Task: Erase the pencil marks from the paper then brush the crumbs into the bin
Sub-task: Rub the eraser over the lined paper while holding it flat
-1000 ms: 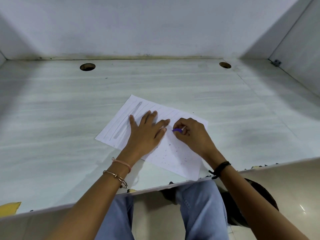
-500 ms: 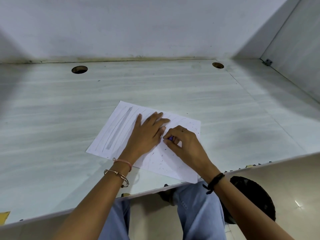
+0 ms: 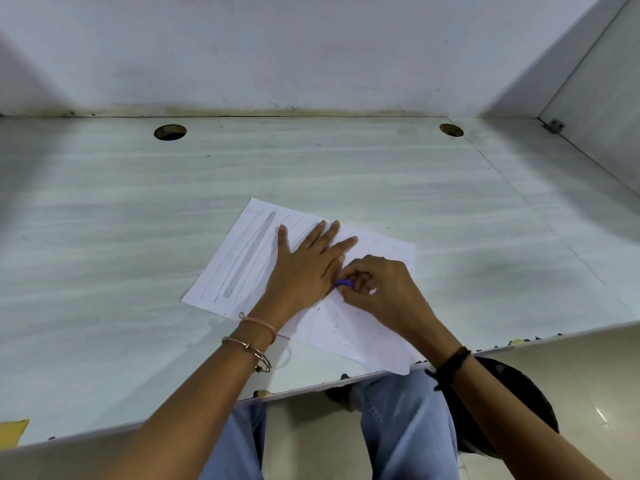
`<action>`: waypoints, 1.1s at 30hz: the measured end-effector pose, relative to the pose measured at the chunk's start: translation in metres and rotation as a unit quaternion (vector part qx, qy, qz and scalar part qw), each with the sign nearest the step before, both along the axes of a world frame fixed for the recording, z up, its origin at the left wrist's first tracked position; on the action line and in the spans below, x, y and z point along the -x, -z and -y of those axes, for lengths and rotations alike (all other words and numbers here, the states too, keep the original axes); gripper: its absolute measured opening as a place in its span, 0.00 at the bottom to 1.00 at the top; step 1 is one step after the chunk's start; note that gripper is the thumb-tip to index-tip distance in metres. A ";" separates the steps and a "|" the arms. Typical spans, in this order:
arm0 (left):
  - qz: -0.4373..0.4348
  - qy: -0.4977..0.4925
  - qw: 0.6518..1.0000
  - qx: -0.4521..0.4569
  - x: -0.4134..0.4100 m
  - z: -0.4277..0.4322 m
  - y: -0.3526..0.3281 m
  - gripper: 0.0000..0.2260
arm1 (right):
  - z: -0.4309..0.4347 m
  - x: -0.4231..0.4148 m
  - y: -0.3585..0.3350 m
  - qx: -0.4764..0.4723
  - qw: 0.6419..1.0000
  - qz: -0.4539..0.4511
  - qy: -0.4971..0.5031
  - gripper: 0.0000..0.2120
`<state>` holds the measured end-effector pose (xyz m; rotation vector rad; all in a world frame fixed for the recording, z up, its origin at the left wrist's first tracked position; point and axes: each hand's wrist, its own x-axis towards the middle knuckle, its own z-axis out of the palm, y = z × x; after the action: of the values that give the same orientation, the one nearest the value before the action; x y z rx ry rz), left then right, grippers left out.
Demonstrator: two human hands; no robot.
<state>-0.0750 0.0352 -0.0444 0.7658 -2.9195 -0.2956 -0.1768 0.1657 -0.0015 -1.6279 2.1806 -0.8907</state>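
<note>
Pressing down on the paper [image 3: 349, 337], the left hand [image 3: 304, 268] lies flat with its fingers [image 3: 332, 233] straight and spread, pointing toward the sheet's far edge. It grips nothing, and its palm covers the middle of the sheet. The right hand [image 3: 381, 292] sits just beside it, touching or nearly touching its thumb side. Its own fingers are curled in tight, and together with the thumb they pinch a small purple eraser [image 3: 344, 283]. Only the eraser's tip shows, poking out to the left of the fingertips. It sits low against the paper right at the edge of the left hand, though whether it actually touches the sheet cannot be told.

The paper lies skewed on the pale, streaked bench [image 3: 381, 188], and its nearest corner reaches the bench's front edge above the person's knees. To the left of the left hand, the pencil marks [image 3: 247, 254] run lengthwise down the sheet as one broad grey shaded band with thin lines on either side. Fainter lines show beyond the fingertips. Small dark crumbs [image 3: 334, 323] are scattered over the near right part of the sheet, below and between the two wrists, and a few specks lie toward the far right corner.

Two round holes [image 3: 170, 132] are cut in the bench near the back wall. Below the bench's front edge, to the right of the person's jeans [image 3: 408, 427], stands a dark round object [image 3: 512, 403], partly hidden by the right forearm. A yellow scrap [image 3: 12, 431] lies at the bench's near left corner.
</note>
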 end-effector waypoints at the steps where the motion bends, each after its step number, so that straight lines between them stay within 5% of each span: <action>1: 0.005 0.002 1.000 0.008 0.000 0.000 0.001 0.21 | 0.001 0.000 -0.002 -0.013 1.000 -0.017 -0.015 0.06; 6: -0.020 -0.002 1.000 -0.006 0.000 0.000 0.003 0.21 | 0.019 0.033 -0.010 0.001 0.995 -0.030 0.091 0.03; 11: -0.006 0.006 1.000 0.015 0.000 0.000 0.004 0.21 | 0.011 0.010 -0.021 -0.074 0.996 -0.033 -0.038 0.03; 15: -0.019 -0.006 1.000 0.001 0.001 0.000 0.003 0.21 | 0.023 0.036 -0.022 -0.044 0.996 -0.050 0.055 0.03; 20: -0.017 0.001 1.000 -0.002 -0.001 -0.002 0.001 0.23 | 0.017 0.017 -0.026 -0.100 0.992 -0.059 -0.050 0.02; 25: -0.016 -0.004 1.000 0.017 0.000 0.000 0.003 0.21 | 0.029 0.040 -0.029 -0.082 0.989 -0.111 0.044 0.03; 29: -0.012 0.005 1.000 -0.001 -0.001 -0.001 0.002 0.25 | 0.021 0.017 -0.028 -0.116 0.988 -0.070 -0.068 0.02; 33: -0.012 -0.003 1.000 0.004 0.001 -0.001 0.002 0.21 | 0.030 0.042 -0.033 -0.093 0.991 -0.094 0.037 0.03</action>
<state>-0.0759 0.0362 -0.0461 0.7642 -2.8932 -0.2893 -0.2189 0.1354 0.0312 -1.6051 2.3831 -0.5516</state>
